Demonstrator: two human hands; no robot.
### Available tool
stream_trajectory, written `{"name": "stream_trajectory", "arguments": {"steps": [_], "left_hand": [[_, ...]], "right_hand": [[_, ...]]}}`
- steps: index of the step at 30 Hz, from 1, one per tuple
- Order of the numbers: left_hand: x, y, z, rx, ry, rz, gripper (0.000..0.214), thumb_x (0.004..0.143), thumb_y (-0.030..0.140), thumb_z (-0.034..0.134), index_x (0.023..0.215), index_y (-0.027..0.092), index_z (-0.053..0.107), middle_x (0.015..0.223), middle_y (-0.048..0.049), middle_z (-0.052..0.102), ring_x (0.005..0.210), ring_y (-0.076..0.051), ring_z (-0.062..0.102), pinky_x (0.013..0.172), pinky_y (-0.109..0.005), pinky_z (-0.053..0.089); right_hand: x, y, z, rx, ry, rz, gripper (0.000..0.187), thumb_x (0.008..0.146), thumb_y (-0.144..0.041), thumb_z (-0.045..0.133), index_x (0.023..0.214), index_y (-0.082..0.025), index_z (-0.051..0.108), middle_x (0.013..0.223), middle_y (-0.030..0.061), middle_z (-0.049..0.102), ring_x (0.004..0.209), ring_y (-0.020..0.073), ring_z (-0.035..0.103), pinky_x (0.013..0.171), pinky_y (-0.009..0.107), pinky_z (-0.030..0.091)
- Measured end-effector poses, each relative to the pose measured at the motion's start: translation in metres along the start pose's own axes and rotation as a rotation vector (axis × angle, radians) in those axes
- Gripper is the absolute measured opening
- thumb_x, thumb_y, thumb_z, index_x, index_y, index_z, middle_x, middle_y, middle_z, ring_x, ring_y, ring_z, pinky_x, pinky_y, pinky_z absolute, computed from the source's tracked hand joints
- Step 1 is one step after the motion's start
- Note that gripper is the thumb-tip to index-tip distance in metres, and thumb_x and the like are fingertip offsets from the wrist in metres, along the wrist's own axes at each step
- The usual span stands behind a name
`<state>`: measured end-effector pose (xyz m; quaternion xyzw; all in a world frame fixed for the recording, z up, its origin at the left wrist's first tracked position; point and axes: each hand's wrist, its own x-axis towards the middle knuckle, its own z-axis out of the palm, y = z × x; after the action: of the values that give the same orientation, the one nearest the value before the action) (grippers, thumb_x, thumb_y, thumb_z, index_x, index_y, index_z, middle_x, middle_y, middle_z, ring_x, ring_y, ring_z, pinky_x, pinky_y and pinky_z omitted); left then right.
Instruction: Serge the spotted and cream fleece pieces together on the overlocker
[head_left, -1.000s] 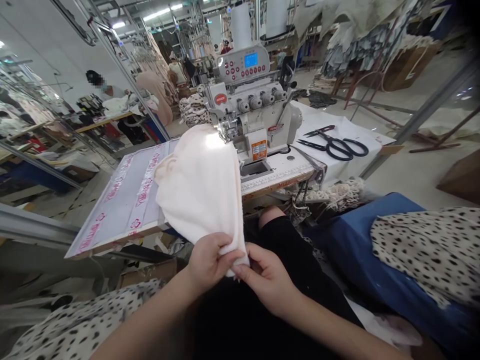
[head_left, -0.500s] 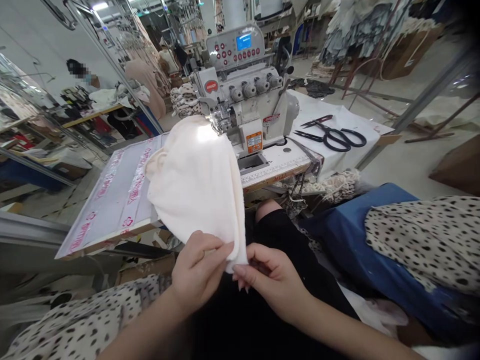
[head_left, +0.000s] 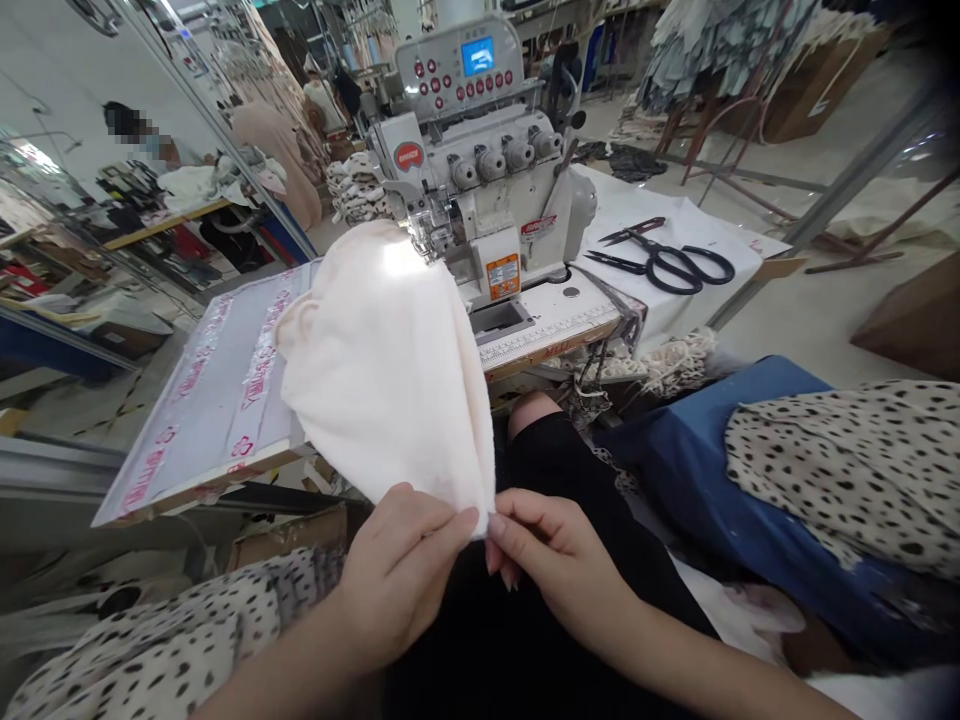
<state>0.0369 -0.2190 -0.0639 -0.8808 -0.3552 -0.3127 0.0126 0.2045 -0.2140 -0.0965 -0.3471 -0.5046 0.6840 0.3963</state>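
Observation:
A cream fabric piece (head_left: 382,360) hangs from the needle area of a white overlock sewing machine (head_left: 480,170) down over the table's front edge towards my lap. My left hand (head_left: 401,570) pinches the lower edge of the cloth, fingers closed on it. My right hand (head_left: 551,560) meets it at the same corner, thumb and fingertips pinched on the hem. Both hands sit close together above my black-clad lap.
Black scissors (head_left: 667,262) lie on white cloth right of the machine. The sewing table (head_left: 195,400) extends left. Spotted fabric (head_left: 847,460) lies on a blue bin at right, more spotted fabric at lower left. Another person works at a bench far left.
My view tilted down slightly. Both hands shifted a little along the cloth's lower edge, keeping their pinch at the corner.

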Motion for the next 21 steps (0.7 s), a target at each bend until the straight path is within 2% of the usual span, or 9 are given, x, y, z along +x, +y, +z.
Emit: {"name": "stream_trajectory", "arguments": {"steps": [8, 21], "left_hand": [[0.0013, 0.0016, 0.0029, 0.043, -0.043, 0.046, 0.026, 0.076, 0.003, 0.053, 0.100, 0.013, 0.057, 0.076, -0.0028, 0.060, 0.070, -0.010, 0.054, 0.071, -0.028, 0.043], [-0.0001, 0.0011, 0.0072, 0.058, -0.019, 0.040, 0.029, 0.076, 0.001, 0.053, 0.102, 0.014, 0.055, 0.081, -0.0027, 0.060, 0.077, -0.010, 0.053, 0.075, -0.029, 0.040]], "right_hand": [[0.0026, 0.0005, -0.0046, 0.092, -0.020, 0.065, 0.035, 0.084, -0.038, 0.048, 0.058, -0.015, 0.051, 0.050, -0.0028, 0.047, 0.044, 0.0065, 0.040, 0.042, 0.018, 0.031], [0.0013, -0.0046, -0.0092, 0.069, -0.015, 0.092, 0.035, 0.083, -0.035, 0.047, 0.055, -0.015, 0.050, 0.048, -0.0029, 0.047, 0.041, 0.0062, 0.038, 0.041, 0.018, 0.029]]}}
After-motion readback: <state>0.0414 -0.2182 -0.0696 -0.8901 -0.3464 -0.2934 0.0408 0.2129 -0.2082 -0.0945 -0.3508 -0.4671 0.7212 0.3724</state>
